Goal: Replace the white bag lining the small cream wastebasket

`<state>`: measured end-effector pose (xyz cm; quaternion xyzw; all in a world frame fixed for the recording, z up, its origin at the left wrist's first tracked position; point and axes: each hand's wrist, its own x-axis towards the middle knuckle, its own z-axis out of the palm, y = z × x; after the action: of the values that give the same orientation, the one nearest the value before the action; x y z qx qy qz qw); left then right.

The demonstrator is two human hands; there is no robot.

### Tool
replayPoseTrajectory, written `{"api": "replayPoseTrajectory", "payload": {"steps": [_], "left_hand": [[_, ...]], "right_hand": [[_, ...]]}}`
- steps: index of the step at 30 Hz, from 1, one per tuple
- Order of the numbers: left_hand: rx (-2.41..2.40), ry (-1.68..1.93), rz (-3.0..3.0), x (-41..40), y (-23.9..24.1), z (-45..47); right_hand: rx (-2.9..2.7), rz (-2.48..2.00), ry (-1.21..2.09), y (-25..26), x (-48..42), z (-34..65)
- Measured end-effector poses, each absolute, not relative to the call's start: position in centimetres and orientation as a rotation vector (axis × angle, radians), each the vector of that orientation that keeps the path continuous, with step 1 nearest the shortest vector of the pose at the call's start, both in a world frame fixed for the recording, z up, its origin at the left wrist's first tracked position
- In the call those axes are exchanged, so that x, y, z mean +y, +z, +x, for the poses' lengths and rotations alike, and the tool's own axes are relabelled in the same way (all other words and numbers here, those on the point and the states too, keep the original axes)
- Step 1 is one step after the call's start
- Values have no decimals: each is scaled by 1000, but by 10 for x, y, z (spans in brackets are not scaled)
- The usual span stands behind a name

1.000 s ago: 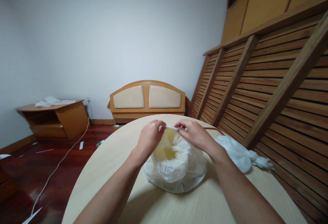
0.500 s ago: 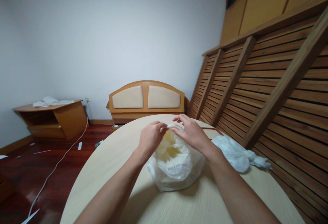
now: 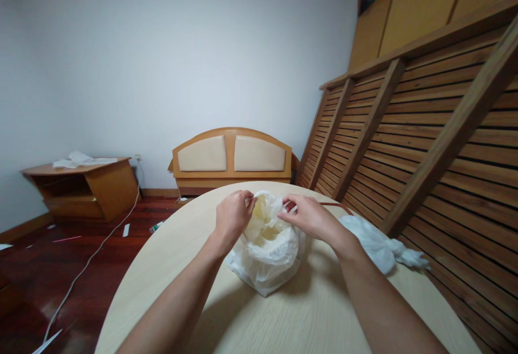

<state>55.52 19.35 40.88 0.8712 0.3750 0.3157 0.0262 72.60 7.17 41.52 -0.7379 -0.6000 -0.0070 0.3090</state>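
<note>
A white plastic bag (image 3: 265,267) stands on the round table (image 3: 170,246), its mouth open towards me and a pale yellowish inside showing. What lies deep in it I cannot make out. My left hand (image 3: 232,213) pinches the far left part of the bag's rim between thumb and fingers. At the right side of the mouth, my right hand (image 3: 305,215) has its fingers curled on the rim, with the thumb just below them. Right of that hand lies a second white plastic bag (image 3: 370,240), knotted at one end, partly behind my right forearm.
A brown cord-like strip (image 3: 329,204) lies by the knotted bag. Slatted wooden panels (image 3: 404,122) lean along the right side. Beyond the table stands a headboard (image 3: 230,151). A low cabinet (image 3: 97,186) and a white cable (image 3: 93,259) are on the left.
My hands have moved apart, the right one slightly to the right and lower. The bag's mouth is wider, and the bag has shifted a little left.
</note>
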Motion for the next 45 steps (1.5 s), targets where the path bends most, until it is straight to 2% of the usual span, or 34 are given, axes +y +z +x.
{"api": "replayPoseTrajectory", "payload": {"steps": [9, 19, 27, 45], "left_hand": [[978, 1055, 2739, 181, 411, 555], [1204, 973, 2697, 197, 413, 550], [1307, 941, 2697, 193, 414, 551], [1337, 1055, 2653, 212, 409, 547]], "right_hand": [[-1615, -1924, -90, 415, 77, 723], [-1617, -2096, -36, 424, 66, 714], [-1674, -2164, 262, 429, 51, 722], [-1546, -2043, 212, 417, 59, 731]]}}
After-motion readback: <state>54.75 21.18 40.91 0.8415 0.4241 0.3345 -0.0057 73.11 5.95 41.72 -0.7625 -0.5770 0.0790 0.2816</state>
